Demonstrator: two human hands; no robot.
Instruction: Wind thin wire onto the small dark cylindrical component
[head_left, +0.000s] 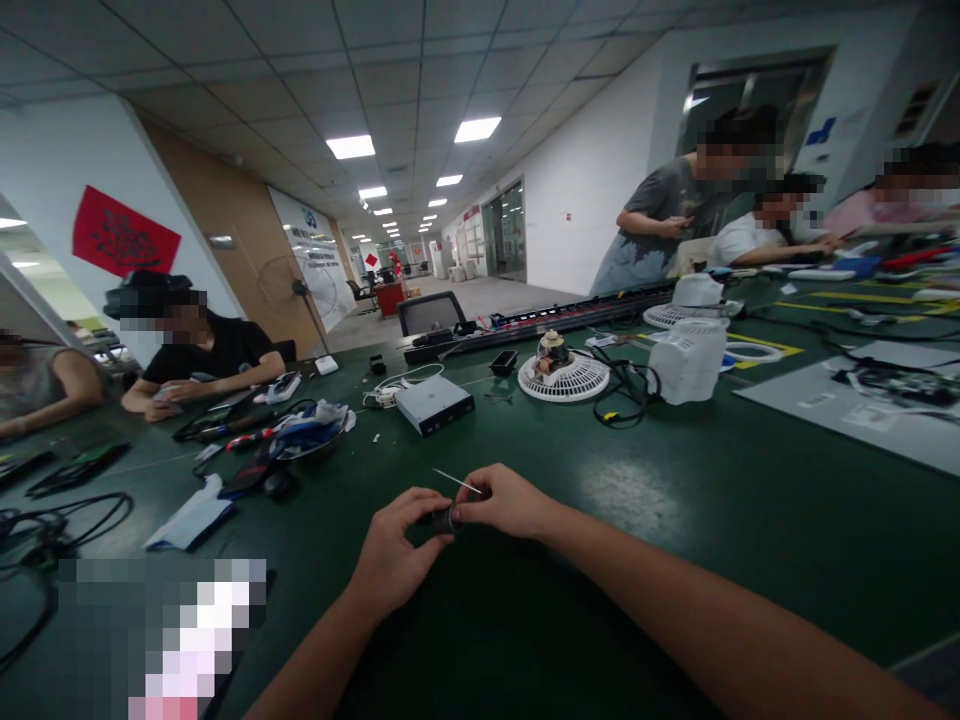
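both hands point(384, 560) point(517, 503) bare, w/ slim fingers point(417, 499) & bare forearms point(660, 568) approx. to elbows

We observe a gridded ceiling point(285, 50) with lit rectangular panels point(478, 130) above a pale floor point(510, 287). At left we note a red sign point(126, 232) near brown panelling point(217, 205); at right, a white wall point(577, 200) with glass doors point(505, 235). A dark chair point(432, 312) stands beyond the green table point(517, 440).

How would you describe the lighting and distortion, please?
Head view: ceiling lights glare white; the green table carries a pale sheen by the right forearm, deep shade beside the left forearm; walls lean, distorted; the dark part in the left hand shows little detail; a lower-left patch is pixelated.
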